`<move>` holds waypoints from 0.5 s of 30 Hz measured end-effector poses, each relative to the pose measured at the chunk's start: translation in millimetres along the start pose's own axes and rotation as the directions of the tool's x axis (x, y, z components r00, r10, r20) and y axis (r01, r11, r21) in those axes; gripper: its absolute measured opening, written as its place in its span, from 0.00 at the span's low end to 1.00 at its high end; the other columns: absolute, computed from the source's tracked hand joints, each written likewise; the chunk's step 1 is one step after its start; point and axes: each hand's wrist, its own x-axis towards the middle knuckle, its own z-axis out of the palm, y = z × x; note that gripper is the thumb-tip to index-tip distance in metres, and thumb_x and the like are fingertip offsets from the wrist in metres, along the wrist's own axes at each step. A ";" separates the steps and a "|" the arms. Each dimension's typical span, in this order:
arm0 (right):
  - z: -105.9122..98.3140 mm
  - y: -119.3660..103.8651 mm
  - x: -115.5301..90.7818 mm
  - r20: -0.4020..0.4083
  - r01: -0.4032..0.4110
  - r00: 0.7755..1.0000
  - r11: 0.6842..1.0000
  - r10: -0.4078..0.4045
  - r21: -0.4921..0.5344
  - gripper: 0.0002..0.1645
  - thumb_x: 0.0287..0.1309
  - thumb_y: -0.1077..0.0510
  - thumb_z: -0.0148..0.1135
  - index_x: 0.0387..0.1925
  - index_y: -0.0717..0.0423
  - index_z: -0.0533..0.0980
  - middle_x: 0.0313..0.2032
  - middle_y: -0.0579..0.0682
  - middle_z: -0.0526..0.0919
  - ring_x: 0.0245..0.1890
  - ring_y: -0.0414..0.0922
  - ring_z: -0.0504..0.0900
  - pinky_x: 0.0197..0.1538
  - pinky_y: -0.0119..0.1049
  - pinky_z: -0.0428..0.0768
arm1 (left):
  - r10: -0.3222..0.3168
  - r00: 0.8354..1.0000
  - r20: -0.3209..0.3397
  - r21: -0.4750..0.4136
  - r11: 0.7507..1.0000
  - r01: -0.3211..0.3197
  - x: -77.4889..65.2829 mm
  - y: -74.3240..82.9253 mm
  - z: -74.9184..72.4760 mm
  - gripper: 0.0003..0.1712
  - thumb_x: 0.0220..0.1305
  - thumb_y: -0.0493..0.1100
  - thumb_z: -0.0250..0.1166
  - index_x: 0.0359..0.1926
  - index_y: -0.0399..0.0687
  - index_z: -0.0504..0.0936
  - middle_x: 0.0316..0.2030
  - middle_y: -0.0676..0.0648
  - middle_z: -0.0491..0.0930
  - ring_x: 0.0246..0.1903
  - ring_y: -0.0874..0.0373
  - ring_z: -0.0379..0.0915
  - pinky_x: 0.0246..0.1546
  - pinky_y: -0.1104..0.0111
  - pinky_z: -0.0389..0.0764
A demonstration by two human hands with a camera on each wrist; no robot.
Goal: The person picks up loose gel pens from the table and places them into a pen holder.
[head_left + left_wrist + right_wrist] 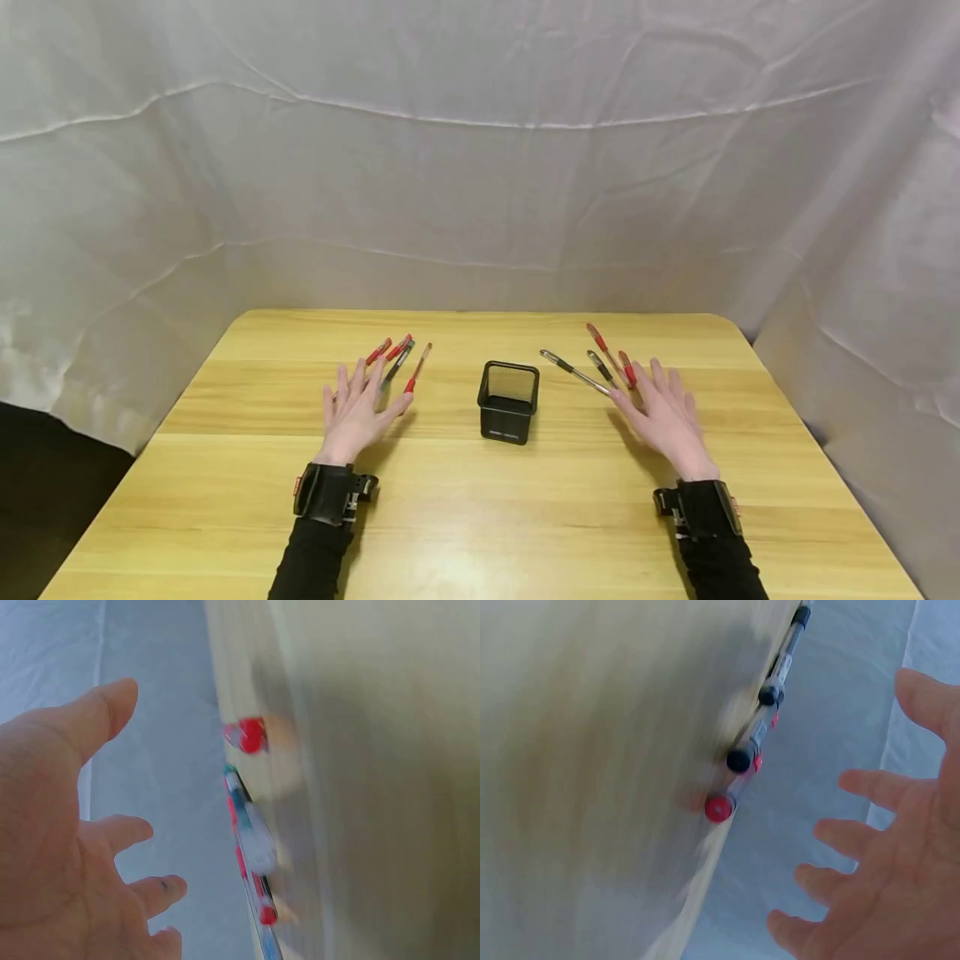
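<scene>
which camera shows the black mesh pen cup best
The head view: it shows the whole pen cup, upright on the table between the left hand and right hand. Neither wrist view shows any of it.

Glossy wood-grain table (pixel 480 500), mesh cup (pixel 506 422), probably metal, smooth plastic pens (pixel 557 360) at its two o'clock, creased cloth (pixel 495 192) at twelve

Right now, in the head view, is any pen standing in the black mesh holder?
No, the pens in view lie on the table to either side of the holder.
</scene>
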 end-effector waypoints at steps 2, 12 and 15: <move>1.3 -3.5 1.4 -0.008 0.025 1.000 0.999 -0.024 0.036 0.47 0.73 0.34 0.45 0.78 0.60 0.51 0.77 0.72 0.41 0.75 0.77 0.36 0.71 0.79 0.39 | 0.018 1.000 0.011 -0.024 1.000 -0.018 -0.3 2.1 -0.6 0.50 0.72 0.67 0.52 0.81 0.52 0.40 0.80 0.34 0.33 0.78 0.33 0.17 0.74 0.34 0.23; 11.3 -15.1 6.9 -0.014 0.074 0.997 0.937 -0.073 0.341 0.42 0.76 0.40 0.46 0.80 0.55 0.49 0.79 0.67 0.44 0.77 0.71 0.44 0.73 0.75 0.46 | 0.155 0.987 0.040 -0.192 0.971 -0.145 5.0 17.3 4.3 0.49 0.72 0.63 0.54 0.81 0.51 0.41 0.81 0.37 0.40 0.78 0.32 0.21 0.73 0.31 0.25; 15.0 -20.4 7.1 -0.026 0.072 0.997 0.885 -0.068 0.459 0.39 0.77 0.41 0.46 0.79 0.53 0.52 0.79 0.65 0.49 0.77 0.68 0.51 0.74 0.70 0.54 | 0.209 0.976 0.064 -0.296 0.938 -0.182 7.5 21.5 7.0 0.47 0.73 0.59 0.54 0.81 0.51 0.40 0.81 0.39 0.38 0.79 0.34 0.21 0.74 0.32 0.24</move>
